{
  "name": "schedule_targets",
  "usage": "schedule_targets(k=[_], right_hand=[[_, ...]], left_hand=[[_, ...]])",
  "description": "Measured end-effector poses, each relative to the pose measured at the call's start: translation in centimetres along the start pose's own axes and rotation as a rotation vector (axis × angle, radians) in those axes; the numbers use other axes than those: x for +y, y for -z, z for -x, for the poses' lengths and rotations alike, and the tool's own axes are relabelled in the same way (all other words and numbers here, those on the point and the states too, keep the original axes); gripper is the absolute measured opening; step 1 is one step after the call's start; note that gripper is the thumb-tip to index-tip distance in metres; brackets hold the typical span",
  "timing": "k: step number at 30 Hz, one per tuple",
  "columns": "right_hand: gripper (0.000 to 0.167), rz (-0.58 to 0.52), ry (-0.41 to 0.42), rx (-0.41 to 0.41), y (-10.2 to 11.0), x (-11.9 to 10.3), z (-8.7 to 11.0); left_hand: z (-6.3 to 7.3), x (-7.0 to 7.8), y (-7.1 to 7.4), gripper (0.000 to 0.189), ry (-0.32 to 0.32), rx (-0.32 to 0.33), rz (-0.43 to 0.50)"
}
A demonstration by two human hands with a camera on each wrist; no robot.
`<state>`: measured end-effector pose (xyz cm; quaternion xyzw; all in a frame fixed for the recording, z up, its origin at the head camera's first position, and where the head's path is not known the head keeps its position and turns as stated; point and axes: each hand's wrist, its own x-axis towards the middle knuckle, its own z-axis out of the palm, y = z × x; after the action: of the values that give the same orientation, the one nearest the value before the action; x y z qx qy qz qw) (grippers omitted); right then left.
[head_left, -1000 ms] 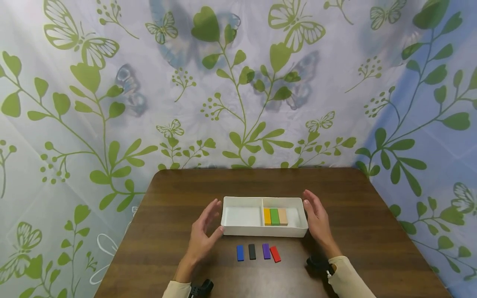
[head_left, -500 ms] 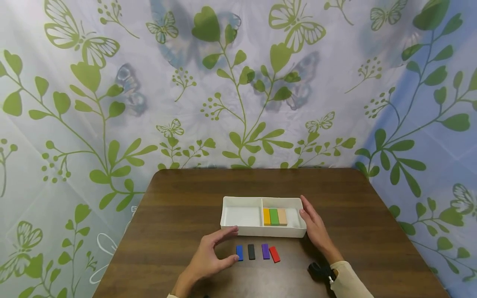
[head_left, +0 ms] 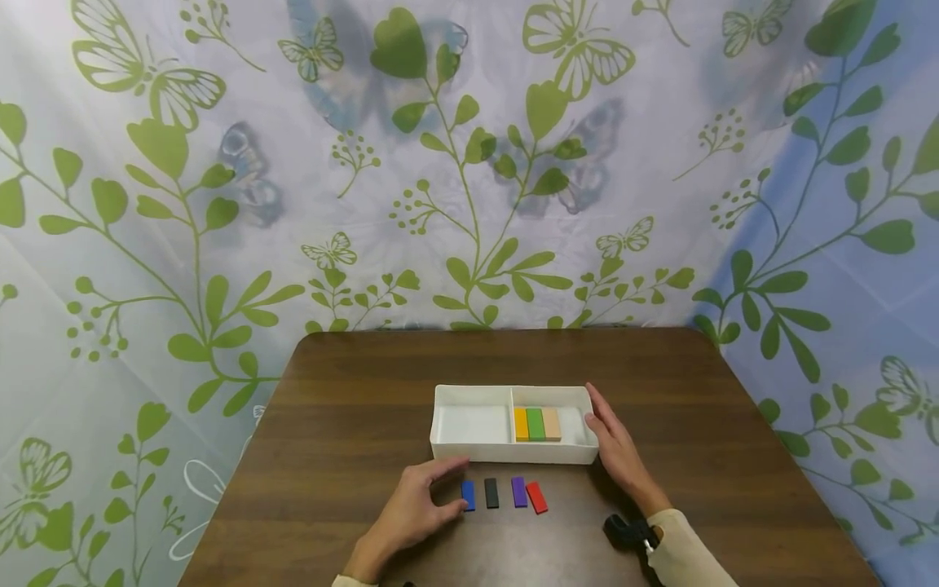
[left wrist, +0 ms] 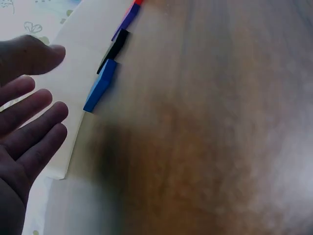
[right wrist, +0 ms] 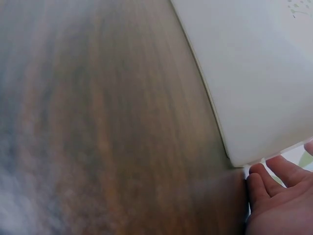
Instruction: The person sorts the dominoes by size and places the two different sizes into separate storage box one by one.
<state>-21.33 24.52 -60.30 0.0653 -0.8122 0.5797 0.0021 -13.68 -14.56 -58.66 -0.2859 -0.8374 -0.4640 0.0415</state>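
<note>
A white two-compartment tray [head_left: 473,452] lies on the table. Its right compartment holds a yellow block [head_left: 522,425], a green block [head_left: 536,425] and a tan block [head_left: 552,425] side by side. In front of the tray are a blue block [head_left: 469,495], a black block [head_left: 491,493], a purple block [head_left: 519,492] and a red block [head_left: 537,497]. My left hand [head_left: 414,505] is beside the blue block, thumb and forefinger spread apart with nothing held. My right hand [head_left: 619,455] rests along the tray's right end, fingers nearly straight, as the right wrist view also shows.
The brown wooden table [head_left: 352,399] reaches back to a hanging curtain [head_left: 411,204] printed with green leaves and butterflies. A black wrist strap [head_left: 626,531] is on my right wrist, next to the cream sleeve [head_left: 685,550].
My left hand has left the tray's left end and come forward and right to the blue block. My right hand has closed in on the tray's right end. The blocks keep their arrangement.
</note>
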Motion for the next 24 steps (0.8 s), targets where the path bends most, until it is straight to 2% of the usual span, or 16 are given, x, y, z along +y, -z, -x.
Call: schedule_targets(k=[5,14,19,24], right_hand=[[0.061,0.006,-0.001,-0.002,0.04,0.14,-0.19],[0.061,-0.006,-0.010,-0.011,0.03,0.01,-0.25],[0.061,-0.007,-0.014,-0.008,-0.05,-0.07,-0.14],[0.061,-0.004,-0.019,0.000,0.00,0.04,-0.18]], left_hand=[[0.07,-0.26,-0.11,0.059,0.008,-0.007,-0.057],[0.14,-0.81,-0.39,0.056,0.071,-0.034,-0.069],[0.11,-0.92,-0.48,0.055,0.073,-0.038,-0.085],[-0.04,-0.60,-0.61,0.054,0.047,-0.038,-0.130]])
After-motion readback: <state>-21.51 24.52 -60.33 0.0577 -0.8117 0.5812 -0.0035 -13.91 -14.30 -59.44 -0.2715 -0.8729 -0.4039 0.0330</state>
